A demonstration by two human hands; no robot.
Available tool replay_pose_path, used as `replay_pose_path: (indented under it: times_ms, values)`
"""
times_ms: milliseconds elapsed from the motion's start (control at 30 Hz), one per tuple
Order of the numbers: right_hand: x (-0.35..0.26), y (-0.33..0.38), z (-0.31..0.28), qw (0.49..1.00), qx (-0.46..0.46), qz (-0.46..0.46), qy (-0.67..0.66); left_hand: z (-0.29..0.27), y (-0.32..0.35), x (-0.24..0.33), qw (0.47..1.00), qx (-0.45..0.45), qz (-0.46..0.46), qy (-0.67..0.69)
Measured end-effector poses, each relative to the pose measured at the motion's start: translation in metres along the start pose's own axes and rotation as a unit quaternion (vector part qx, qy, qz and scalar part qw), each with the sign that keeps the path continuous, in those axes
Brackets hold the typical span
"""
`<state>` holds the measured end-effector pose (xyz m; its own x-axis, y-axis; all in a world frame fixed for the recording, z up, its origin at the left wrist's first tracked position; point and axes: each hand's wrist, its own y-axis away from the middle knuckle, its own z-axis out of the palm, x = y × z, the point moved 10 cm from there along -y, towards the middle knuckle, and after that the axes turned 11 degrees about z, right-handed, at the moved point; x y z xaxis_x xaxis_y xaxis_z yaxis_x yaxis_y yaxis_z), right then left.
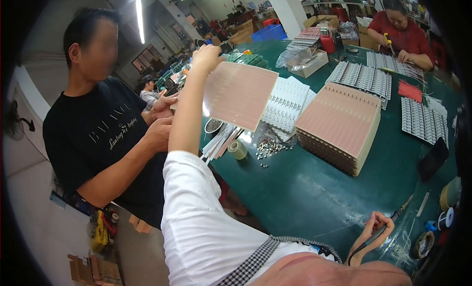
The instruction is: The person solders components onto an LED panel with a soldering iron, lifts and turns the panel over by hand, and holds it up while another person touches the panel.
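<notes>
My left hand (206, 58) is raised at the far left of the table, its fingers closed on the upper edge of a pink circuit-board panel (242, 93). The panel hangs tilted above the table, its ruled face toward me. Low at the right, my right hand (376, 232) grips a soldering iron (396, 213), its tip pointing up and away and its cable trailing back over the wrist. A tall stack of similar pink panels (339, 120) stands mid-table. Under and beside the raised panel lie white component-covered panels (289, 100).
A person in black (105, 133) stands close at my left, hands partly behind my arm. Small metal parts (269, 147) and a tape roll (237, 149) lie near the left edge. A phone (432, 160) and solder spool (445, 219) sit right. Across, a person in red (403, 37) works.
</notes>
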<state>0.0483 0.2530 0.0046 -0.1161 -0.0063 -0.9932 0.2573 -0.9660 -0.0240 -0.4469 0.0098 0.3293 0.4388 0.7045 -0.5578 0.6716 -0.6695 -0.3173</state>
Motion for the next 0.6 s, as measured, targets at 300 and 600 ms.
replay_pose_path:
  times_ms: [300,600]
  values:
    - [-0.008,0.001,-0.006,0.997,0.012,-0.046,0.053,-0.084,0.235,0.37,0.718,0.053,0.434,0.542]
    - [-0.005,-0.001,-0.009,0.992,-0.003,-0.118,0.04,-0.013,0.284,0.542,0.014,-0.41,0.248,0.878]
